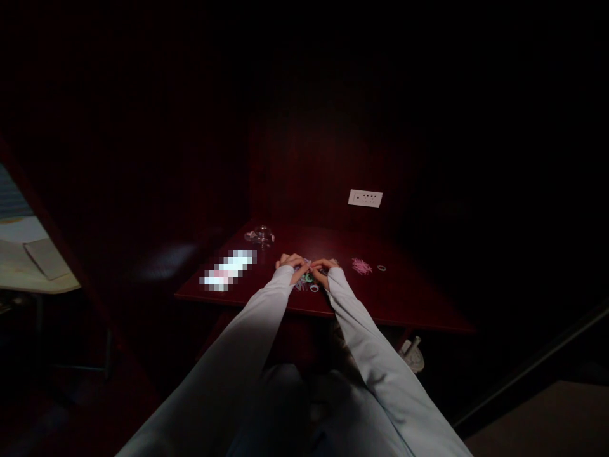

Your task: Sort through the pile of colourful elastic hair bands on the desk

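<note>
My left hand [291, 264] and my right hand [324, 269] come together above the dark red table [404, 298]. The fingers of each are pinched, their tips almost touching. Whatever lies between them is too small to make out. Beneath and between my hands is a pile of small loose pieces [307, 278] in green, purple and white, partly covered by my fingers. A white ring [314, 288] lies at the near side of this pile. Right of my right hand sits a heap of thin pink pieces [361, 266], with another pale ring [381, 268] beside it.
A clear glass container [262, 234] stands at the back left, with small pale things beside it. Nearer on the left is a bright blurred-out rectangle [228, 270]. A white socket plate [365, 198] is on the back wall. Far left, a box [40, 254] rests on another table.
</note>
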A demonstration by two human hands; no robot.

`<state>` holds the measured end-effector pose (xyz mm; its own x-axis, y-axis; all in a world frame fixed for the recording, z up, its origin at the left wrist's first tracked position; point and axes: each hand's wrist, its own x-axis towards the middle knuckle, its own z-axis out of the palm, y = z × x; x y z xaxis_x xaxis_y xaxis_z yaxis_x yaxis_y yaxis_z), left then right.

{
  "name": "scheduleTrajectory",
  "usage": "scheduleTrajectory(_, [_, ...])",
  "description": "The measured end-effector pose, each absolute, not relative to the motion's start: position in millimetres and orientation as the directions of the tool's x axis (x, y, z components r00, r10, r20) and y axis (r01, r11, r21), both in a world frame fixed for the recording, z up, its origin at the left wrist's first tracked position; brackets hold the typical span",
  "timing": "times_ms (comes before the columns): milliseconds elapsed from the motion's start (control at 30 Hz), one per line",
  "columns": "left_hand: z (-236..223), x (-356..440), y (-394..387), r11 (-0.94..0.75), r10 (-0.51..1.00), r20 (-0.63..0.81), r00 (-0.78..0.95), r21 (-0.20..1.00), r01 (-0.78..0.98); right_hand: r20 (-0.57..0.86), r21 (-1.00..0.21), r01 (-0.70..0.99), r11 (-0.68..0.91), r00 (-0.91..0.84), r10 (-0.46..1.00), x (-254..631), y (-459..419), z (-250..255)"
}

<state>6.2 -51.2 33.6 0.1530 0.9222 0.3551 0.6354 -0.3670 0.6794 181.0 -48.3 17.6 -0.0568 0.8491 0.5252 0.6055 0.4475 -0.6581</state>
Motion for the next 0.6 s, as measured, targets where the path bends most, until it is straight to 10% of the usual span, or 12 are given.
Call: scheduleTrajectory(600, [28.8, 6.2, -47.5, -0.374, 0.913, 0.382, 0.142, 0.647, 0.664, 0.495, -0.610, 0.627, 0.485, -0.176, 0.851, 174.2, -61.5, 29.2])
